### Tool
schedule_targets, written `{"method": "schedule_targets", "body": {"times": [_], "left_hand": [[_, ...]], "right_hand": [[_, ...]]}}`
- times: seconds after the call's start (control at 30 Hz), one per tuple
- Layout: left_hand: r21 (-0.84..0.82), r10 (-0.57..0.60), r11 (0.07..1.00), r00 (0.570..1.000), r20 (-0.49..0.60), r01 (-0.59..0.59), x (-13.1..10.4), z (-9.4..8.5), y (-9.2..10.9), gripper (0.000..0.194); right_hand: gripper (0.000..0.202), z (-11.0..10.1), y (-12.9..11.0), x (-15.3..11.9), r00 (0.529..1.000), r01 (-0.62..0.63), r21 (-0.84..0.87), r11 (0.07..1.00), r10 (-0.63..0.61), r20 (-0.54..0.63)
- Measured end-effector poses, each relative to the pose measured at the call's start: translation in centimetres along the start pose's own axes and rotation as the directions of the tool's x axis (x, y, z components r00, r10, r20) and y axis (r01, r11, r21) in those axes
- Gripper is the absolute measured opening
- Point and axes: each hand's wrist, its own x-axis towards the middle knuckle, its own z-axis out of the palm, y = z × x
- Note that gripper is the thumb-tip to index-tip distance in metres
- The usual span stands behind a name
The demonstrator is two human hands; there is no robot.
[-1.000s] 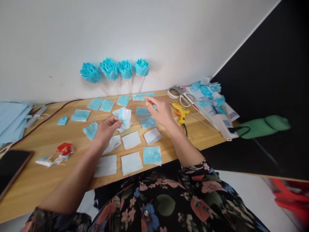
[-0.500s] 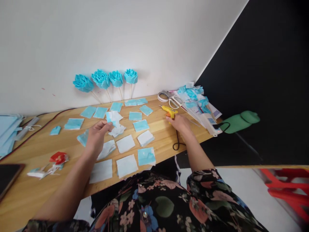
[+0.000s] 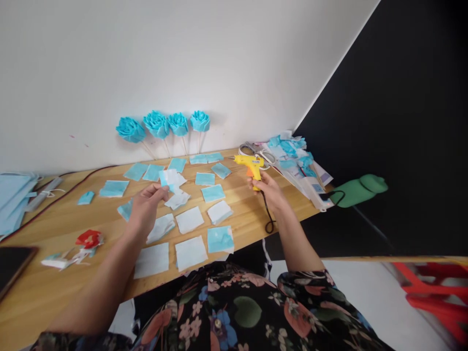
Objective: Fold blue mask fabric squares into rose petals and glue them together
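Note:
My right hand (image 3: 268, 190) is wrapped round the handle of a yellow glue gun (image 3: 252, 165), lifted off the table with its nozzle toward the left. The gun's black cord (image 3: 268, 212) hangs down below the hand. Between thumb and fingers, my left hand (image 3: 146, 202) pinches a blue and white piece of fabric (image 3: 172, 179) that looks cut from a face mask. Beneath and around it, several cut squares (image 3: 213, 193) lie in rough rows on the wooden table, some blue side up and others white, such as the white square (image 3: 190, 219).
Several blue fabric flowers (image 3: 156, 124) on thin sticks lean against the wall. Scissors (image 3: 267, 157) and a heap of scraps (image 3: 290, 148) lie at the right. Face masks (image 3: 12, 200), a red wrapper (image 3: 88, 239) and a dark flat device (image 3: 14, 268) are at the left. A green bottle (image 3: 360, 190) stands out beyond the table's right edge.
My right hand has raised the glue gun from the tabletop and turned it more upright. My left hand keeps its pinch on the fabric piece, nearly in place.

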Motion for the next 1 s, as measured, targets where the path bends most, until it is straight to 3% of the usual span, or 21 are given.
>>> {"method": "schedule_targets", "body": {"times": [0.1,0.23,0.4,0.7,1.0], "left_hand": [[-0.022,-0.005,1.000,1.000,0.002,0.005,0.1,-0.1,-0.1,0.023],[-0.007,0.015,1.000,1.000,-0.002,-0.015,0.2,-0.2,0.1,0.024],[-0.011,0.031,0.999,0.999,0.013,-0.031,0.0,-0.2,0.3,0.023],[-0.002,0.037,0.999,0.999,0.036,-0.037,-0.1,-0.1,0.3,0.026],[-0.039,0.023,0.999,0.998,0.058,-0.021,-0.6,0.1,0.9,0.028]], "right_hand": [[0.032,1.3,-1.3,-0.8,0.997,0.009,0.159,0.987,-0.022,0.079],[0.033,2.5,-1.9,-1.2,0.984,-0.072,0.299,0.951,0.020,0.174],[0.027,3.4,-1.7,-1.3,0.977,-0.123,0.420,0.899,0.035,0.212],[0.034,4.6,-1.7,-0.8,0.965,-0.046,0.306,0.951,-0.037,0.259],[0.030,5.9,-1.7,0.1,0.963,-0.020,0.297,0.955,-0.061,0.262]]}}
